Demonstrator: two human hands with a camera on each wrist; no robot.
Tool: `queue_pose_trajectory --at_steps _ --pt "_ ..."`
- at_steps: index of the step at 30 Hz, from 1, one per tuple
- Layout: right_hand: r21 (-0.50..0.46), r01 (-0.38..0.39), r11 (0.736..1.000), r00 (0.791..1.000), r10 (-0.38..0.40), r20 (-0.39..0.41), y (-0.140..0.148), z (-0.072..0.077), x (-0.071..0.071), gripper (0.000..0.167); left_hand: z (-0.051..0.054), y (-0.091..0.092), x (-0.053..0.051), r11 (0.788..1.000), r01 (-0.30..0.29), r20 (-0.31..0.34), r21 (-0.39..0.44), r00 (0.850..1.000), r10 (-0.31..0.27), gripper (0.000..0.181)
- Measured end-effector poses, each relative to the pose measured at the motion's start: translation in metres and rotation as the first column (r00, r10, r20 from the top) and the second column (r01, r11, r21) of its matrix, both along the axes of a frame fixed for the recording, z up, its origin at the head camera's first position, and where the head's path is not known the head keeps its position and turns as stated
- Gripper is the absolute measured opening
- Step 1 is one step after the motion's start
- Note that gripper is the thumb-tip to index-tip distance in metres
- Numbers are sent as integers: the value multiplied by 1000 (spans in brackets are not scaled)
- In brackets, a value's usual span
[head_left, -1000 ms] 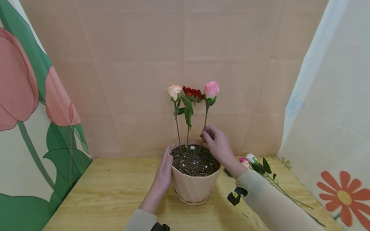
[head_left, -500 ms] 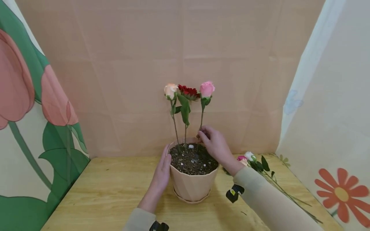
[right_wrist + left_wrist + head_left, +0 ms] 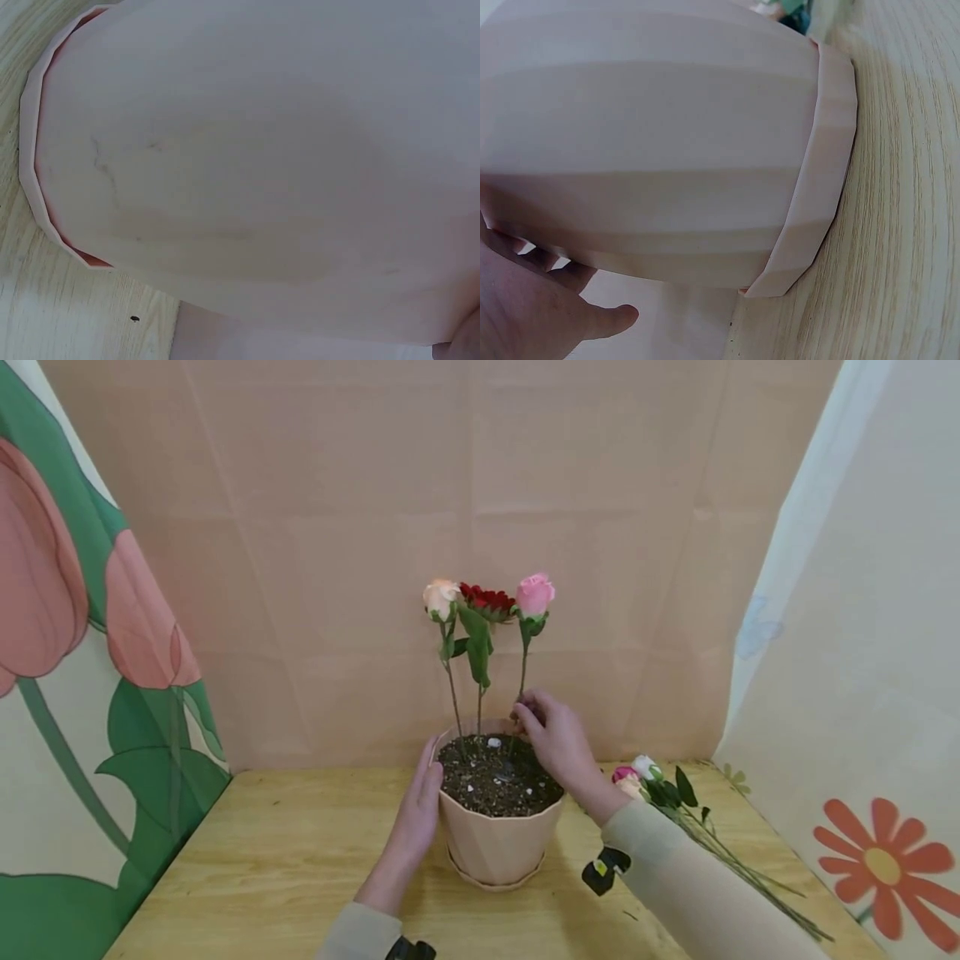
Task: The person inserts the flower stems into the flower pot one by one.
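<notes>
A pale pink pot [image 3: 498, 843] full of dark soil [image 3: 491, 785] stands on a saucer [image 3: 497, 885]. Three flowers rise from it: a peach rose [image 3: 440, 599] on the left, a dark red flower [image 3: 487, 600] in the middle and a pink rose [image 3: 535, 595] on the right. My right hand [image 3: 557, 739] pinches the pink rose's stem low, just above the soil; its fingertips are partly hidden. My left hand [image 3: 416, 814] rests against the pot's left side with fairly straight fingers. In the left wrist view that hand [image 3: 532, 300] lies along the pot wall [image 3: 652, 127].
Loose flowers with long green stems [image 3: 720, 847] lie on the wooden table [image 3: 300, 852], right of the pot, near my right forearm. A plain pinkish cloth [image 3: 337, 527] hangs behind; printed flower panels flank both sides.
The pink rose and my right hand have shifted slightly lower relative to the pot. The whole scene has drifted a little left in view. My left hand has stayed on the pot.
</notes>
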State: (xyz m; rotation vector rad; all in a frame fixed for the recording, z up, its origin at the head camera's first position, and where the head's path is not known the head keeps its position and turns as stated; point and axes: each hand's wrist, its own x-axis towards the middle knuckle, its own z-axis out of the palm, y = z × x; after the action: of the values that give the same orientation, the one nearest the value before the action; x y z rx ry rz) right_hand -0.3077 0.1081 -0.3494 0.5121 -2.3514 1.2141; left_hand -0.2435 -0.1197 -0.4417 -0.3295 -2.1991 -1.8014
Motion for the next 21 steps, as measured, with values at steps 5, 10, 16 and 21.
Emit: queue_pose_trajectory --at_steps 5,10,16,21 --pt "-27 21 999 1000 -21 4 -1 -2 -1 18 -1 -1 0 1000 7 -3 1 1000 -7 60" --pt "-68 29 997 999 -28 16 -1 -4 -2 21 -1 0 0 1000 5 11 5 1000 -5 59" --pt "-108 24 994 999 -20 31 -1 -3 -2 24 -1 -1 -1 1000 10 6 10 1000 -10 59" --pt "-129 24 991 999 -19 39 -1 -4 -2 26 -2 -2 -1 1000 16 5 14 1000 -16 59"
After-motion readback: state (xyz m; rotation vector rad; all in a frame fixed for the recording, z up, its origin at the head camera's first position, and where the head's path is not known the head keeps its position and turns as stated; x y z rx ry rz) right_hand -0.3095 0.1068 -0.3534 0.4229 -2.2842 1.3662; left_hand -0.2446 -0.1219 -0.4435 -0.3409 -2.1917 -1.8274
